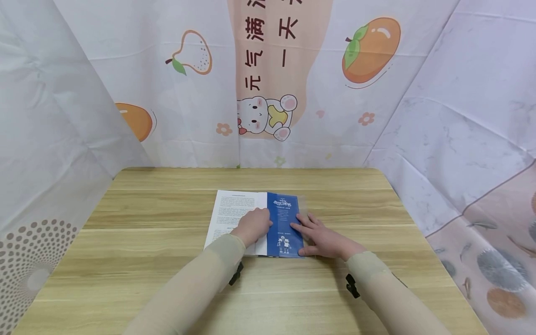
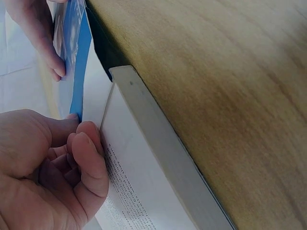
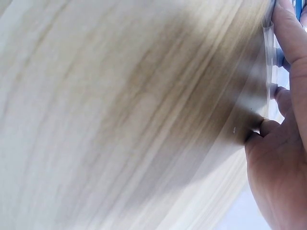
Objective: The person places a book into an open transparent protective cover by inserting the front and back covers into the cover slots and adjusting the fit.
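An open book (image 1: 230, 215) lies on the table, its white page of print to the left. Over its right side lies a blue cover flap (image 1: 286, 235) with white lettering and cartoon figures. My left hand (image 1: 254, 225) rests on the page with fingers curled, its thumb right at the flap's inner edge. In the left wrist view, the book's page block (image 2: 153, 129) shows its thickness. My right hand (image 1: 324, 236) lies with fingers spread on the blue flap's outer side. Clear plastic film (image 3: 268, 57) stands out under those fingers in the right wrist view.
The wooden table (image 1: 159, 279) spreads around the book on all sides. A printed curtain (image 1: 201, 107) with fruit and a cartoon bear hangs behind its far edge, and more cloth (image 1: 473, 139) hangs at the sides. Dark wrist straps (image 1: 352, 286) show below the sleeves.
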Tool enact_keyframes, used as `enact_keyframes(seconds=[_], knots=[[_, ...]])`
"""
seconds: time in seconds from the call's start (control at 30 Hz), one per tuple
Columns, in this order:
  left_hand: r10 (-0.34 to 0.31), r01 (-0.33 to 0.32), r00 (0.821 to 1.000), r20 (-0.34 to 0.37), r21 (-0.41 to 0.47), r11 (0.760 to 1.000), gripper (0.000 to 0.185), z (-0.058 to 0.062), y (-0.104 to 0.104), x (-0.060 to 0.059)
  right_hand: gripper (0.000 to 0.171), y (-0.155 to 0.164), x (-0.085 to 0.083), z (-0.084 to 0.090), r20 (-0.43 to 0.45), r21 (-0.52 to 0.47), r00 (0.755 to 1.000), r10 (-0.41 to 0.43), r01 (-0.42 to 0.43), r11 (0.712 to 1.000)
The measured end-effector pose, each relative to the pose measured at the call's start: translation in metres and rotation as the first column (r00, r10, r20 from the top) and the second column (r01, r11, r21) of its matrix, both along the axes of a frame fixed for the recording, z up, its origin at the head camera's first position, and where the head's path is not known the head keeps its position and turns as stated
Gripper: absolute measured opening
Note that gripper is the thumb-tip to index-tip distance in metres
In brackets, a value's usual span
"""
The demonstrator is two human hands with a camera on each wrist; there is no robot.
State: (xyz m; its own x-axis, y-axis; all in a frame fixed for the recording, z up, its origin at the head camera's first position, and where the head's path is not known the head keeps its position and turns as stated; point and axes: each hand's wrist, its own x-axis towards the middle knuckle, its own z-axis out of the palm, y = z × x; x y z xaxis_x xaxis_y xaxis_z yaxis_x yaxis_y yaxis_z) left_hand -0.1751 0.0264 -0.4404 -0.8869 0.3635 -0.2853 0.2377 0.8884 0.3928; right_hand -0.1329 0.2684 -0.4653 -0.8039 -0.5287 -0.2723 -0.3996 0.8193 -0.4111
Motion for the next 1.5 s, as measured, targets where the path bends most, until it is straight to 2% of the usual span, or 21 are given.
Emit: enact_keyframes(seconds=[0.5, 0.63, 0.83, 0.97, 1.3, 1.5], knots=[[0.022, -0.030, 0.994, 0.108, 0.065, 0.997, 0.033, -0.003, -0.005, -0.005, 0.082, 0.000, 0.000, 0.001, -0.005, -0.025, 1.000, -0.001, 0.001, 1.000], [0.003, -0.014, 0.993, 0.121, 0.095, 0.995, 0.033, -0.005, -0.008, -0.006, 0.082, -0.001, 0.000, 0.001, -0.010, -0.034, 1.000, 0.000, 0.000, 0.999], [-0.042, 0.014, 0.987, 0.156, 0.176, 0.984, 0.019, -0.010, -0.016, -0.009, 0.083, -0.002, 0.001, 0.002, 0.004, -0.040, 1.000, -0.024, 0.024, 0.999], [-0.049, 0.014, 0.983, 0.177, 0.194, 0.981, 0.020, -0.012, -0.020, -0.009, 0.084, -0.005, 0.000, 0.004, 0.013, -0.043, 0.999, -0.047, 0.047, 0.998], [-0.084, 0.055, 0.983, 0.162, 0.172, 0.984, 0.030, -0.011, -0.023, -0.004, 0.086, -0.009, 0.000, 0.004, 0.030, -0.047, 0.996, -0.084, 0.085, 0.995], [-0.111, 0.091, 0.988, 0.110, 0.168, 0.982, 0.035, -0.007, -0.026, 0.000, 0.085, -0.012, 0.000, 0.003, 0.056, -0.092, 0.993, -0.109, 0.113, 0.989]])
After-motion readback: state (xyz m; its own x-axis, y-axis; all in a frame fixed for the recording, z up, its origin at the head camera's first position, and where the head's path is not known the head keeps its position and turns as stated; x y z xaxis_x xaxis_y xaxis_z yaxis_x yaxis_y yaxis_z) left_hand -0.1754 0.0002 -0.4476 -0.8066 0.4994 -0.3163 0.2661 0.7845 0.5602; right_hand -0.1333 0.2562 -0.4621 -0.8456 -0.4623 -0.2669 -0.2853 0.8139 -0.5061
